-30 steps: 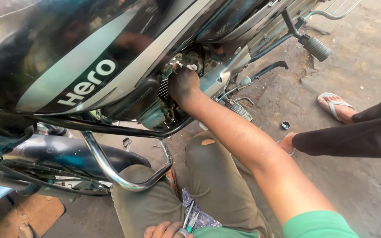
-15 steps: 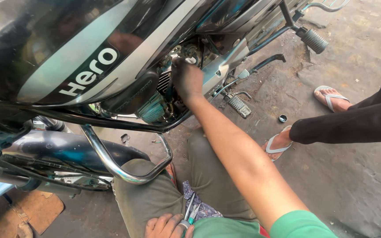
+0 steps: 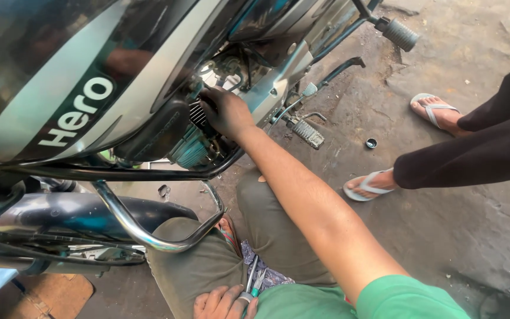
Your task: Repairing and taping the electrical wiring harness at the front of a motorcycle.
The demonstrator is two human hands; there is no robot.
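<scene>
My right hand (image 3: 225,112) reaches under the black fuel tank (image 3: 60,77) of a motorcycle and presses against the finned engine cylinder (image 3: 193,145). Its fingertips are tucked in among the engine parts and hidden, so I cannot see whether they grip anything. My left hand (image 3: 222,302) rests low on my lap, closed around slim pliers (image 3: 253,277) with green-blue handles that lie on a patterned cloth (image 3: 267,274).
A chrome guard bar (image 3: 143,233) curves over my knee. A footpeg (image 3: 307,133) and a kick lever (image 3: 399,34) stick out to the right. Another person's sandalled feet (image 3: 368,184) stand on the rough concrete, with a small dark cap (image 3: 371,142) nearby.
My right hand stays at the engine, shifting slightly along it. My left hand with the pliers has come further into view at the bottom. The other person's feet have shifted.
</scene>
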